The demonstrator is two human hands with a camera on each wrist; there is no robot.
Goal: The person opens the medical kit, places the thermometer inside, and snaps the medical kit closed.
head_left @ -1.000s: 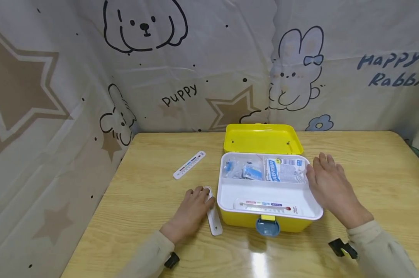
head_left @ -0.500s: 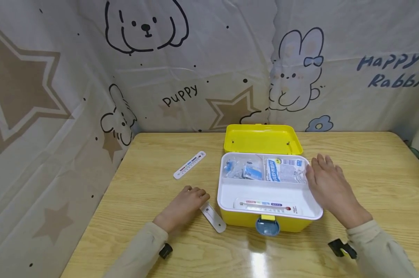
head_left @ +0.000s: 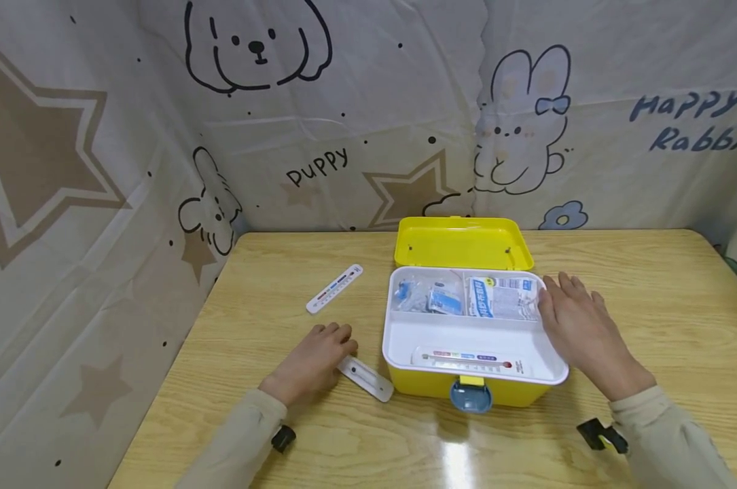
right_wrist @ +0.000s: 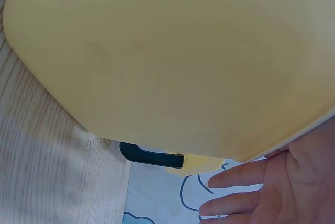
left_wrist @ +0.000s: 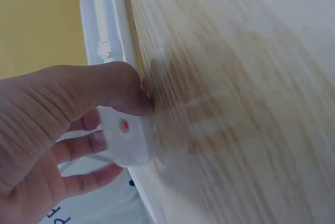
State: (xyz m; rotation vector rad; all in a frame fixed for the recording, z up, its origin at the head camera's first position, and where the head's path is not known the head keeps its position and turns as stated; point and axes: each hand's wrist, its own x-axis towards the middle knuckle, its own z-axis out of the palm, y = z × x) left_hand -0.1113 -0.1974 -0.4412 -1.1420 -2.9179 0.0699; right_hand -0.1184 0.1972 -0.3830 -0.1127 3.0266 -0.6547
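My left hand (head_left: 313, 358) grips one end of a white strip thermometer (head_left: 366, 379), its back facing up, low over the table to the left of the box. In the left wrist view the thumb lies along one edge of this thermometer (left_wrist: 118, 140), with fingers at the other. The yellow medicine box (head_left: 420, 384) stands with its lid up. My right hand (head_left: 579, 333) rests with extended fingers on the box's right rim. In the white tray (head_left: 469, 331), another thermometer (head_left: 466, 361) lies in the front compartment. A third thermometer (head_left: 334, 289) lies on the table, scale up.
In the tray's rear compartments are clear-bagged supplies (head_left: 444, 299) at left and a gauze packet (head_left: 502, 297) at right. The yellow lid (head_left: 464, 242) leans back toward the patterned cloth (head_left: 319, 122). A blue-grey latch (head_left: 471, 398) hangs at the box's front.
My left hand has moved left and slightly toward me, swinging the thermometer from near upright in view to a slant and drawing it from the box's side. The right hand stays on the rim.
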